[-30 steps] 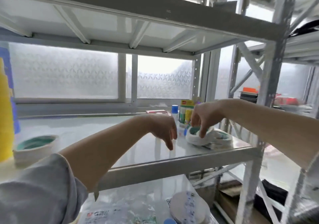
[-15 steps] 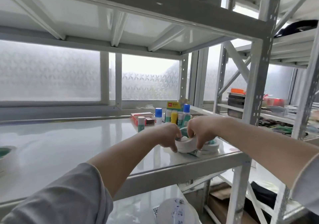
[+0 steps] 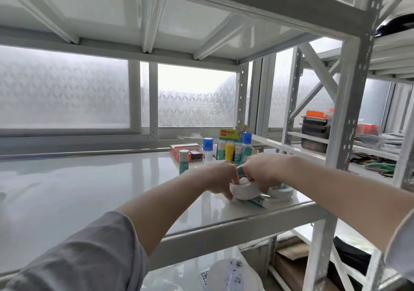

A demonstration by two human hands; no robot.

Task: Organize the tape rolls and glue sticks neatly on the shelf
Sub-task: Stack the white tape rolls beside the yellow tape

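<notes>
Both our left hand (image 3: 220,178) and right hand (image 3: 263,170) grip a white tape roll (image 3: 245,192) near the shelf (image 3: 224,225) front edge; next we judge it needs stacking squarely.

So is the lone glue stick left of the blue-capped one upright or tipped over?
Upright. The glue stick stands on its base on the shelf, white cap on top, apart from both hands.

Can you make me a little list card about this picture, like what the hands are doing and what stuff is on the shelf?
place: glossy white metal shelf
left hand: grips the white tape roll
right hand: grips the same roll from the other side
beside the roll: second white tape roll, lying flat
behind the hands: glue sticks with blue, yellow and white caps, upright
far back: flat red box
tidying: not finished
</notes>
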